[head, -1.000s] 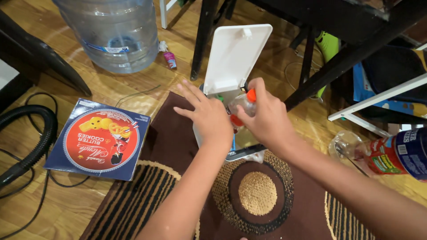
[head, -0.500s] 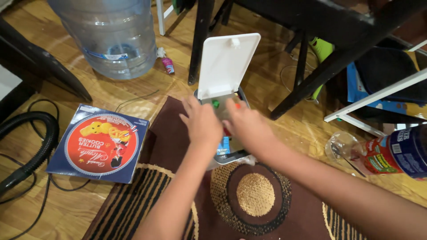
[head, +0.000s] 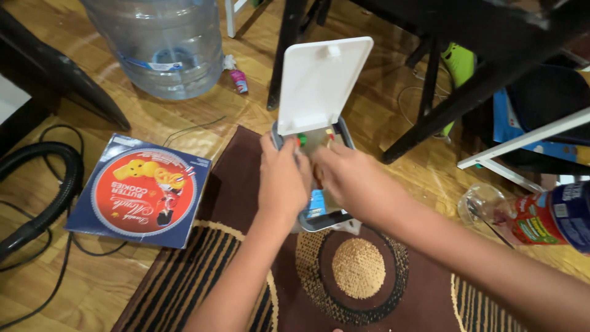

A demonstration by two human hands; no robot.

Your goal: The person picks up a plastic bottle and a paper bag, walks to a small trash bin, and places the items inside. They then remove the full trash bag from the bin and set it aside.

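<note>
1. Since the earlier frames, our hands have dropped from above the bin's mouth down onto its rim, and the orange-capped clear bottle our right hand held is no longer visible; it seems to have gone inside.
2. We see a brown patterned rug [head: 369,289] spread over the wooden floor [head: 184,117], and it carries the bin so that the work sits right in front of us.
3. We note a large clear water jug [head: 161,43] standing on the floor beyond, well apart from our hands.
4. We find a blue cookie box [head: 142,192] with a red round picture lying flat at the rug's left edge, out of the way.
5. We keep the small grey bin [head: 326,218] on the rug, its white lid [head: 321,83] tipped up and back so that the mouth stays clear.
6. We see a black vacuum hose [head: 58,190] curling along the floor at far left.
7. We notice a clear bottle with a red label [head: 510,215] lying on its side at right, near our right forearm.
8. We press our left hand [head: 284,181] on the bin's left rim, fingers bent over the edge to steady it.
9. We reach our right hand [head: 350,178] over the mouth; we cannot tell whether its fingers grip anything.
</note>
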